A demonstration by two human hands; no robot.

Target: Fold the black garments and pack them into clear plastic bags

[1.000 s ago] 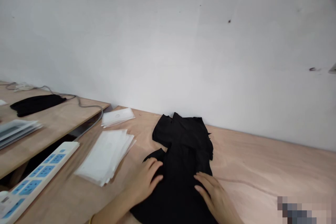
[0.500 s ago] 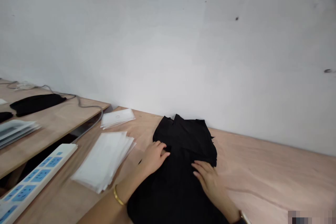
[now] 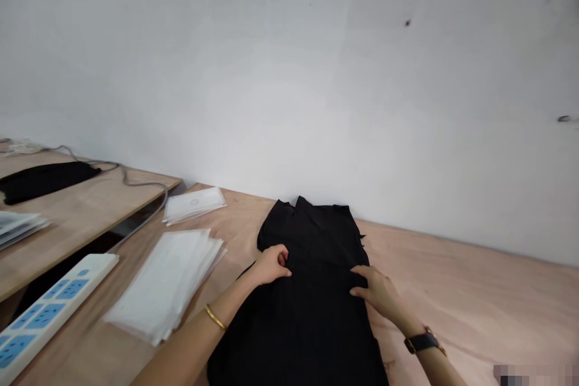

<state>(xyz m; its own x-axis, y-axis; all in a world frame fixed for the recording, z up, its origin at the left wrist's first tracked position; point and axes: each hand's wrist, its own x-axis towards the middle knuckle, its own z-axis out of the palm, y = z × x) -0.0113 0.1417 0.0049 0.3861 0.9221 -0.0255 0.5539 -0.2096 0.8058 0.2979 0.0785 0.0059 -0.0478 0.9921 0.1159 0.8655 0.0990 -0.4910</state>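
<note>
A black cloth garment (image 3: 316,325) lies flat on the wooden table, its far end close to the wall. On its left side rests my left hand (image 3: 272,264), fingers curled and the thumb held apart from them, a gold bangle on that wrist. My right hand (image 3: 376,291) touches the garment's right edge with thumb and fingers spread apart, and this wrist wears a dark-strapped watch (image 3: 424,342). Neither hand visibly grips the cloth. The garment's near end runs out of view at the bottom.
Left of the garment lie a fanned stack of clear plastic bags (image 3: 158,283) and a smaller bag stack (image 3: 194,204). A power strip (image 3: 54,313) lies at the table's left edge. Across a gap, another table (image 3: 90,217) carries black cloth (image 3: 49,181) and a grey cable (image 3: 140,184).
My right hand has moved right, from on top of the cloth to its edge. My left hand's fingers have curled more. The cloth under my hands looks smoother, and the view has shifted slightly.
</note>
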